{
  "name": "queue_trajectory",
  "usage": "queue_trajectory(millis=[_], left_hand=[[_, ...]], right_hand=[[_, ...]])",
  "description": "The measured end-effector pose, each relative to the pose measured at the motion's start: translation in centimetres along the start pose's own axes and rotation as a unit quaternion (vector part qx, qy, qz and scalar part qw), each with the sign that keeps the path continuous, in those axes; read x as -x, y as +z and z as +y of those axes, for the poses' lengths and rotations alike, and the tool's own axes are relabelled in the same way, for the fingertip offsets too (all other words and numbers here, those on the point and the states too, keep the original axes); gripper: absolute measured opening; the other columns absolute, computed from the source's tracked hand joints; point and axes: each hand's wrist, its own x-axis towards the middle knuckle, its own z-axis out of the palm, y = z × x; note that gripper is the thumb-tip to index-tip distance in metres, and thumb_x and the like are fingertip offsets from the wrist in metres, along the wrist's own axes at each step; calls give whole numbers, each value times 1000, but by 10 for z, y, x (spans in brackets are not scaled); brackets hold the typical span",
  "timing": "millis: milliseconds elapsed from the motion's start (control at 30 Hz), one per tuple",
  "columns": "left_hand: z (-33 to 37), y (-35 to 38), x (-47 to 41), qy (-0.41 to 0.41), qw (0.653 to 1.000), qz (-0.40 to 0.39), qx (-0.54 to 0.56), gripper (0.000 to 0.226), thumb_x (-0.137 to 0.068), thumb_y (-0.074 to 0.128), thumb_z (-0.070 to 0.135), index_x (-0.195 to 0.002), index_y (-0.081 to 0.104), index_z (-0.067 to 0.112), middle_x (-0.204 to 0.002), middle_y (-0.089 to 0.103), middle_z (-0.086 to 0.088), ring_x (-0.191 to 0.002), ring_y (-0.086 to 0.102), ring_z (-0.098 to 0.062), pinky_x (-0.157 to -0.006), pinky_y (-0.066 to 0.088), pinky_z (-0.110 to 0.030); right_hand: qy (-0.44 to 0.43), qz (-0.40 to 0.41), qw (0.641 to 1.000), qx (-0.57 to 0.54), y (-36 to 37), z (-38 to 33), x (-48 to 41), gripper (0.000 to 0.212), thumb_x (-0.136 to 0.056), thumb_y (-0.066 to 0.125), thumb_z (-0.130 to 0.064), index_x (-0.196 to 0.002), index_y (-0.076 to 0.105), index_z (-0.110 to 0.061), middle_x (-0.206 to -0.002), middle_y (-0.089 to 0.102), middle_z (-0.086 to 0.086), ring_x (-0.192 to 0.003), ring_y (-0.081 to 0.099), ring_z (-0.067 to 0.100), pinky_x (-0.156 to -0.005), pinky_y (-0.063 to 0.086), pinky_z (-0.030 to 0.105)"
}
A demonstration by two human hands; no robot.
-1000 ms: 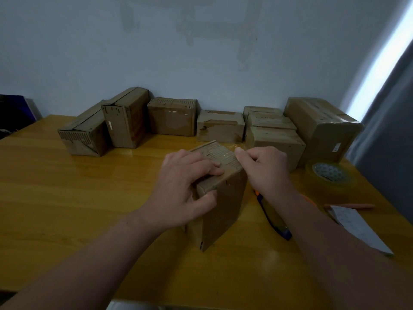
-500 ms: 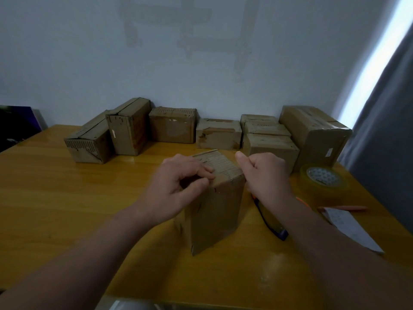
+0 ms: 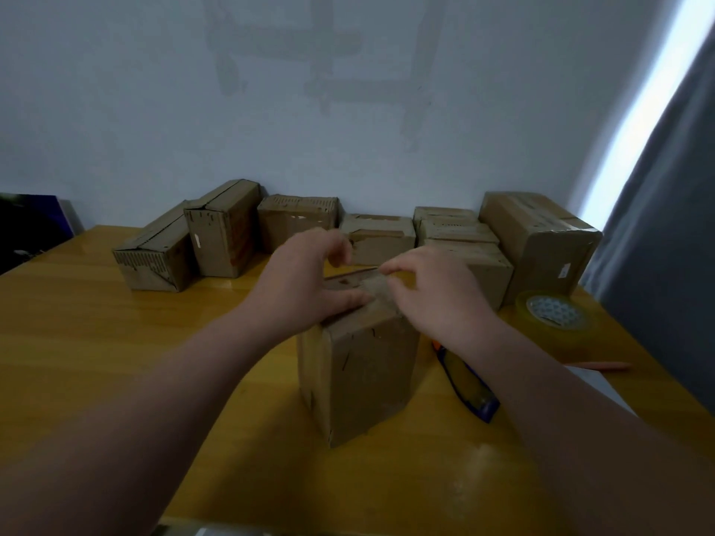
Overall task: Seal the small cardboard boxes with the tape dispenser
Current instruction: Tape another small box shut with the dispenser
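Observation:
A small cardboard box [image 3: 360, 377] stands upright at the middle of the yellow wooden table [image 3: 116, 342]. My left hand [image 3: 298, 280] holds its top from the left, thumb laid along the near top edge, fingers curled above the far side. My right hand [image 3: 437, 292] comes from the right with curled fingers on the top flap; its fingertips touch the flap's far edge. The blurred flap looks partly raised. A blue and orange tape dispenser [image 3: 470, 386] lies flat just right of the box, under my right forearm. A roll of clear tape [image 3: 557, 315] lies further right.
Several small cardboard boxes [image 3: 224, 234] line the wall at the back, with a bigger box [image 3: 541, 241] at the right end. An orange pen [image 3: 597, 366] and a paper sheet [image 3: 597, 384] lie near the right edge. A dark object [image 3: 27, 222] stands far left, a curtain right.
The view has tilted up. My left hand went from pinching the near top corner to lying over the top, fingers lifted. My right hand slid left onto the top flap.

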Motion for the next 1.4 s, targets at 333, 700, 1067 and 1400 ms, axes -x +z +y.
queue_trajectory(millis=[333, 700, 1067, 1400], left_hand=[[-11, -5, -23, -103, 928, -331, 140, 72, -79, 59, 52, -145, 31, 37, -146, 37, 7, -121, 40, -10, -101, 34, -29], [-20, -2, -3, -33, 962, -253, 101, 68, -76, 45, 63, -140, 42, 38, -137, 48, 14, -119, 46, -2, -101, 39, -28], [-22, -1, 18, -54, 967, -17, 247, 38, -83, 68, 14, -106, 51, 40, -116, 55, 21, -88, 59, -7, -72, 52, -27], [-37, 22, 47, 14, 979, -27, 202, 12, -72, 70, 35, -85, 71, 36, -94, 68, 20, -91, 57, -5, -69, 47, -21]], right_hand=[[35, -8, 999, -25, 6, 2, 1, 38, -97, 52, -23, -135, 53, -23, -125, 61, 1, -80, 57, 4, -68, 41, 12], [2, 29, 996, -82, 19, 0, 7, 41, -97, 52, -20, -138, 49, -22, -138, 50, -4, -118, 53, 11, -103, 43, 29], [-205, 79, 974, -47, 14, 0, 10, 45, -89, 57, -4, -132, 57, -18, -131, 59, -4, -121, 52, 9, -101, 37, 19], [-293, 16, 956, -26, 33, 12, 38, 35, -87, 56, -8, -119, 67, -14, -115, 69, 0, -106, 61, 9, -93, 43, 18]])
